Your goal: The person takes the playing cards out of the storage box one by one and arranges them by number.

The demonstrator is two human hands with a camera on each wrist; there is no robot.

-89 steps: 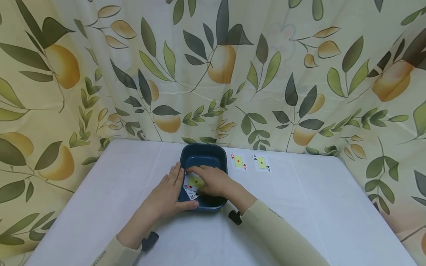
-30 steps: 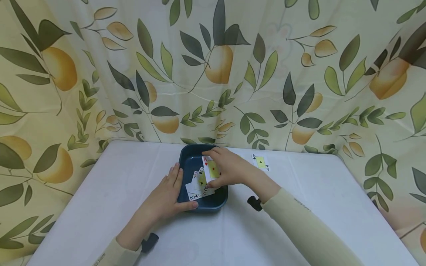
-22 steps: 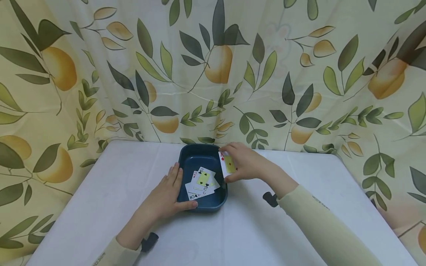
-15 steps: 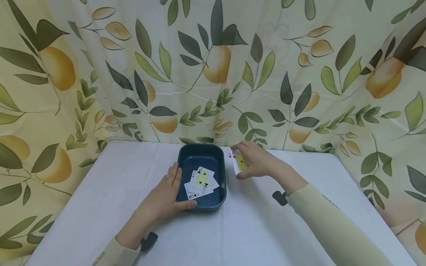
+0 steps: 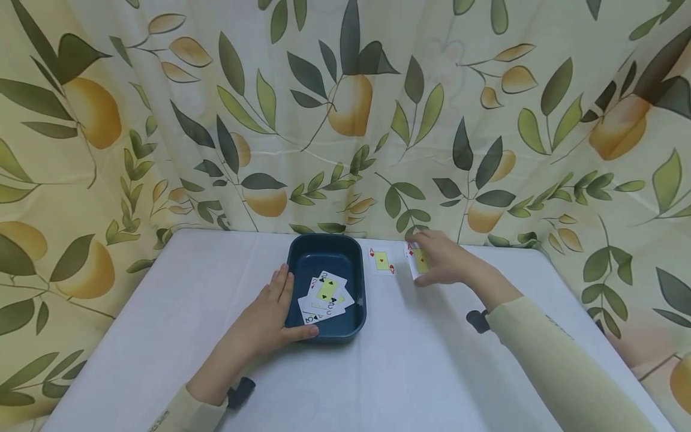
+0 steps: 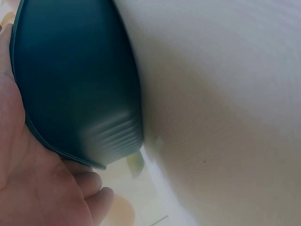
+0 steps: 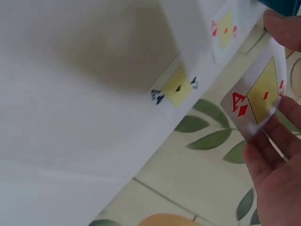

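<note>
1. The right hand (image 5: 445, 262) pinches an ace of diamonds (image 7: 257, 97) above the counter (image 5: 410, 372), right of the ace of hearts (image 5: 381, 261).
2. The left hand (image 5: 267, 315) lies flat-fingered against the blue tray (image 5: 326, 247), thumb on its near rim.
3. The black ace (image 7: 176, 88) shows only from the right wrist.

A white table (image 5: 162, 336) fills the lower frame. Behind it, across the whole upper frame, hangs a cream curtain (image 5: 486, 90) printed with leaves and fruit.
</note>
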